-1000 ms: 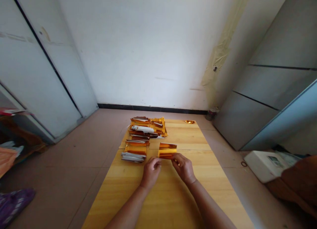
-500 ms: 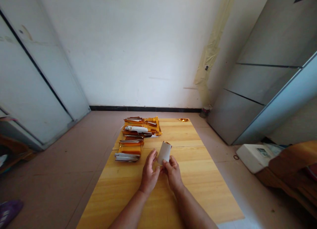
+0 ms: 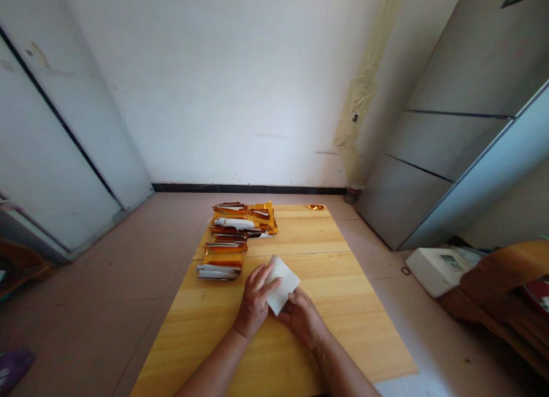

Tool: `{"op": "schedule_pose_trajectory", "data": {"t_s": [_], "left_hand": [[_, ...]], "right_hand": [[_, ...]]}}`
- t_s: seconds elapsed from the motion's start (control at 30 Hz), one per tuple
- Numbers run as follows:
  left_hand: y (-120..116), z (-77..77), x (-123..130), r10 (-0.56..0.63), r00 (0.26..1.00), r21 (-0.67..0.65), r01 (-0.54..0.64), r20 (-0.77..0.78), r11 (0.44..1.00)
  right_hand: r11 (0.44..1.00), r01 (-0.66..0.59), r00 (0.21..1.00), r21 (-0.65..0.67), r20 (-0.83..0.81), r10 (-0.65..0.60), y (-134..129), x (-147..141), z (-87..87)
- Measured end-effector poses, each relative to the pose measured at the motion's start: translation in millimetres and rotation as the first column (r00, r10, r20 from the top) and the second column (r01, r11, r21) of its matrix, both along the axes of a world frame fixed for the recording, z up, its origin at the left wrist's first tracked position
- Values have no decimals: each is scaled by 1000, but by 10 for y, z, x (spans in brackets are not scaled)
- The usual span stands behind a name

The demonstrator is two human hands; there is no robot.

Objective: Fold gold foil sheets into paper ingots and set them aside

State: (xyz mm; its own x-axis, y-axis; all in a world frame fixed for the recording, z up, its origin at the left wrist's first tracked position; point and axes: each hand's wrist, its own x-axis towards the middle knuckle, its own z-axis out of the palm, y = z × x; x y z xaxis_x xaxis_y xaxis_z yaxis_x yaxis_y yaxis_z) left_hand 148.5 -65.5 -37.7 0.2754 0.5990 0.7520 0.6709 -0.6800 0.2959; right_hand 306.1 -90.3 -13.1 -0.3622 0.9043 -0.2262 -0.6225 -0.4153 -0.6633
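Observation:
A small white sheet of paper or card (image 3: 283, 282) is held slantwise between my two hands, above the wooden table (image 3: 343, 317). My left hand (image 3: 254, 300) grips its left edge, with the thumb and a finger across its face. At its lower right edge, my right hand (image 3: 302, 317) holds it, fingers partly hidden beneath. Beyond my left hand lie stacks of folded gold foil and white sheets (image 3: 225, 257). The back of the sheet in my hands cannot be seen.
A scrap of gold foil (image 3: 316, 207) lies at the table's far right corner. A grey fridge (image 3: 429, 157) stands to the right, with a white box (image 3: 435, 270) on the floor beside it. A white wall (image 3: 240, 99) rises behind the table.
The white sheet has turned from nearly upright to slantwise and shows a broader face. My left hand has closed onto it; my right hand has shifted slightly lower and right.

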Motion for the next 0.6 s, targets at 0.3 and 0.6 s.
{"op": "schedule_pose_trajectory", "data": {"t_s": [0.3,0.6], "left_hand": [[1,19,-134,-241,926,-46,238,-290,970],[-227,49,-284,-261,892,-254,173,-370,952]], "right_hand": [[990,-125,924,63,370,93,351,441,52],[819,-316,439,479,839,-321,118,392,-141]]}}
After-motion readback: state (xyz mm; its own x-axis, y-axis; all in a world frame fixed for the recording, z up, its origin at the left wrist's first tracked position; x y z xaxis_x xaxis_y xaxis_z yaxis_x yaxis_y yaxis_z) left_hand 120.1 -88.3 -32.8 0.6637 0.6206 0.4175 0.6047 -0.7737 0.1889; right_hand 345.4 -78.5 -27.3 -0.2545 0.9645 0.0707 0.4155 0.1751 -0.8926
